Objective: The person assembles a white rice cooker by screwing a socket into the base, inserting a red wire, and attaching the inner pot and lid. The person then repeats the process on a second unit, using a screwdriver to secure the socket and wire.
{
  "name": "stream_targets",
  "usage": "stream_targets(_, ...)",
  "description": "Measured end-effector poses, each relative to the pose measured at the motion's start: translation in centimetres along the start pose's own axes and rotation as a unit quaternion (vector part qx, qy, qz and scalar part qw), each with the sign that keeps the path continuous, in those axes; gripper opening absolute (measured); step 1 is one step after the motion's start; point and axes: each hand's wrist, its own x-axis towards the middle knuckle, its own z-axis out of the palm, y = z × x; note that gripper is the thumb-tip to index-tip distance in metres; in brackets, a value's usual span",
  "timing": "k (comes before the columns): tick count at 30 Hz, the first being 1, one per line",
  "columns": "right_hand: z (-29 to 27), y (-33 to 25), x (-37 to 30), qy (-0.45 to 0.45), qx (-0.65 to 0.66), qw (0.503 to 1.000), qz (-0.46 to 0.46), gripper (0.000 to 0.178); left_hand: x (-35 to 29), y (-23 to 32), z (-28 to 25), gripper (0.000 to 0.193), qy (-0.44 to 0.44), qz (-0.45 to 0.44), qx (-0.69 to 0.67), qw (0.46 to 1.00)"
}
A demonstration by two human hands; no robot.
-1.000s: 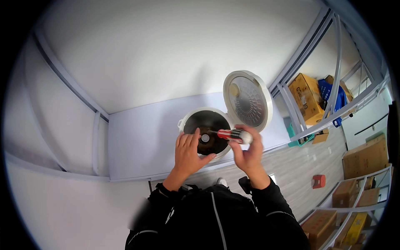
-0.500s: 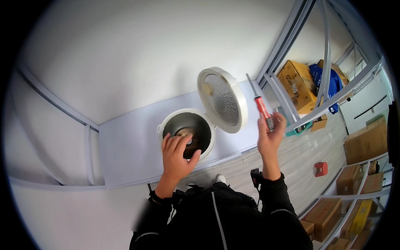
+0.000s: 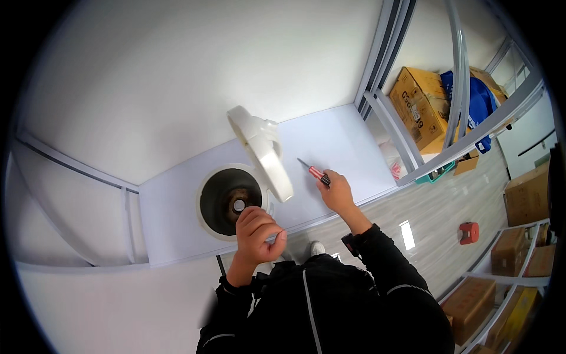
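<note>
1. Nearest to my camera is the person's black jacket (image 3: 348,307), with a pale strip down its front.
2. I see the left hand (image 3: 259,235) at the near right side of the cooker's mouth, fingers curled in and thumb alongside; I cannot tell whether they pinch anything small.
3. The right hand (image 3: 337,192) is closed around the rear of a screwdriver (image 3: 319,175), well to the right of the cooker. The handle is red and pale with a dark, chequered rear part; its thin metal shaft points up and left above the table, and I cannot tell if the tip touches it.
4. The cooker (image 3: 213,197) sits upright on the left half of the white table (image 3: 336,135). It has a white rim and a dark grey inner wall; brown staining surrounds a pale round piece at the bottom.
5. Its white lid (image 3: 266,156) stands raised on the right side, nearly edge-on to me, with a moulded projection on its outer face. I can make out no lettering on cooker, lid or screwdriver.
6. Farther right, a yellow-brown carton (image 3: 415,109) carries large dark printed characters and a small pale label, beside a blue bag (image 3: 482,103).
7. A red stool (image 3: 469,233) stands on the floor.
</note>
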Motion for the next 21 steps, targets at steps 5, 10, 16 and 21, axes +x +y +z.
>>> stream_targets(5,0.8,1.5,0.5,-0.018,0.012,0.999,-0.05,0.037,-0.3,0.5,2.1,0.015,0.009,-0.008,0.011,1.0)
stream_targets(10,0.3,0.9,1.1,-0.121,-0.142,0.982,0.032,0.04,-1.2,1.4,3.2,0.015,0.029,-0.046,0.028,0.998)
stream_targets(16,0.1,2.4,2.9,-0.147,-0.195,0.969,0.028,0.048,-1.8,1.3,3.3,0.013,0.048,-0.06,0.066,0.995)
stream_targets(21,-1.8,-0.5,2.9,-0.144,-0.165,0.976,0.006,0.056,-2.7,1.1,2.7,0.013,0.056,-0.073,0.084,0.992)
